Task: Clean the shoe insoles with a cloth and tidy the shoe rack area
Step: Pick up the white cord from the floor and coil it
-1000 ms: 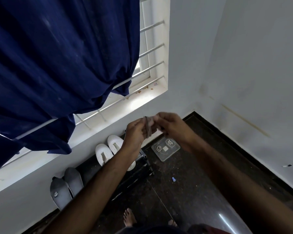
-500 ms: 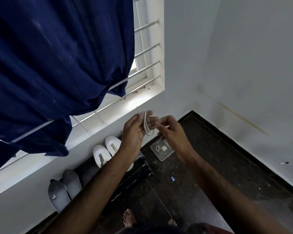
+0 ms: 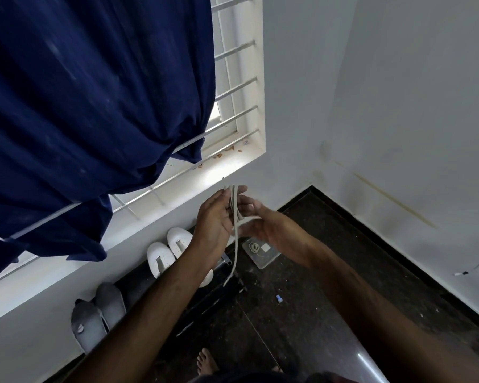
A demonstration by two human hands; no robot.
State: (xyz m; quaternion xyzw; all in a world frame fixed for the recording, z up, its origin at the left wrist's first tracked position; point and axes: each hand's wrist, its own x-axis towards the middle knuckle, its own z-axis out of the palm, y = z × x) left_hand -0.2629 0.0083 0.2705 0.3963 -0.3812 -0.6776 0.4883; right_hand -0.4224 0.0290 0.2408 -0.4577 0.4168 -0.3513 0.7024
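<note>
Grip: left hand holds a bundled white shoelace upright; right hand pinches one strand. Loose tail hangs below both hands, longer than half a second ago.

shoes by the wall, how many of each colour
white shoes: 2
grey shoes: 2
total: 4
</note>
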